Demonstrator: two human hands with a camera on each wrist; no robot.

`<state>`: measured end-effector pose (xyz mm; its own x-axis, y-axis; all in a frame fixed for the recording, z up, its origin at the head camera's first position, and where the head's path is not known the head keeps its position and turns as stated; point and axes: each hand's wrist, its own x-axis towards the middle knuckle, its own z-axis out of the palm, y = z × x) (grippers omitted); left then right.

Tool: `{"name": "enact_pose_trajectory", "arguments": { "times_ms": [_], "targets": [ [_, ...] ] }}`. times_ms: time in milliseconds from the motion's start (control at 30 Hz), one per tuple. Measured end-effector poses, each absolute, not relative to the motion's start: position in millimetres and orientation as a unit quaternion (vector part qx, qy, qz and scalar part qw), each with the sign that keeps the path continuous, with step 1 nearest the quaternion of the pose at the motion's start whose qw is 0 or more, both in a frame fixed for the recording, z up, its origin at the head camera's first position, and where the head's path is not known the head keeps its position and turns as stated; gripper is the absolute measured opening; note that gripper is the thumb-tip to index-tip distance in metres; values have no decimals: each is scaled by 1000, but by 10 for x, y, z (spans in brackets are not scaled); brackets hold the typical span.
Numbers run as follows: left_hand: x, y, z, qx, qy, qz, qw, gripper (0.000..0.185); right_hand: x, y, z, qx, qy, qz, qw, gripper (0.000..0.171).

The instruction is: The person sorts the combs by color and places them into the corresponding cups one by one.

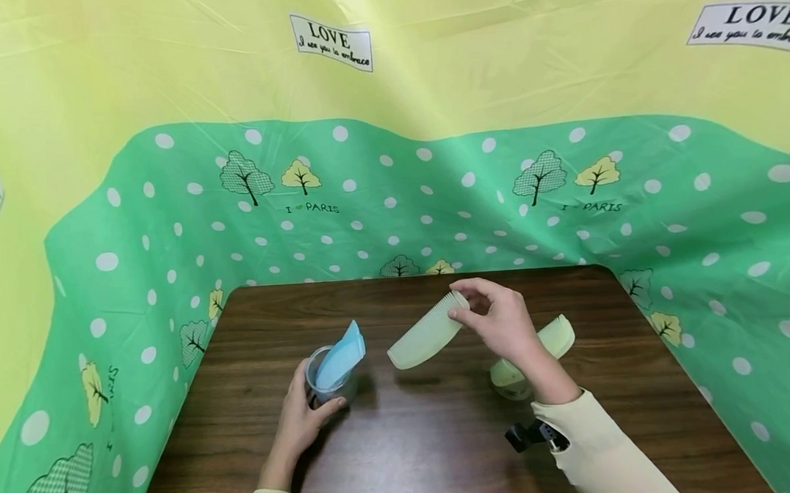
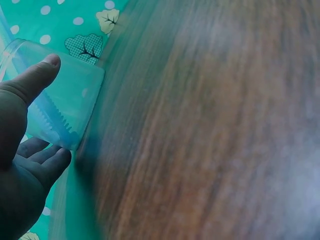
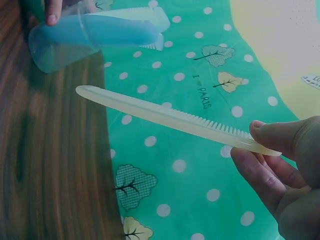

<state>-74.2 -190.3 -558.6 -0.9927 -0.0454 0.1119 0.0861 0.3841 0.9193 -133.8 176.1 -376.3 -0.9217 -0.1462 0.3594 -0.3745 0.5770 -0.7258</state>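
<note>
My left hand [image 1: 300, 421] holds a clear plastic cup [image 1: 347, 391], thumb on the near side and fingers round the other. Blue combs [image 1: 339, 358] lean inside the cup and stick out above its rim; the right wrist view shows at least two. To the right of the cup, my right hand [image 1: 504, 321] pinches one end of a pale yellow-green comb [image 1: 427, 338] between thumb and fingers. The comb is in the air above the table, its free end towards the cup. In the right wrist view, its teeth [image 3: 215, 124] face upward.
Behind my right forearm is a second clear cup [image 1: 512, 391] with a yellow-green comb [image 1: 559, 335] leaning out of it; the forearm hides part of both. A dark wooden table [image 1: 404, 452] bears everything. Patterned green and yellow cloth [image 1: 392, 180] hangs round its back and sides.
</note>
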Motion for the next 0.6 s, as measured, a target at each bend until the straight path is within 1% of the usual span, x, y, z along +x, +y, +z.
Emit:
{"name": "enact_pose_trajectory", "arguments": {
  "times_ms": [233, 467, 600],
  "targets": [
    [-766, -1898, -5583, -8, -837, -545, 56, 97, -1285, 1885, -3675, 138, -876, 437, 149, 37],
    [-751, -1906, -5587, -16, -837, -542, 66, 99, -1239, 2107, -3600, 118, -882, 420, 179, 35],
    [-741, -1913, -5588, -14, -835, -547, 62, 98, -1199, 2236, -3567, 107, -885, 410, 191, 34]
  ]
}}
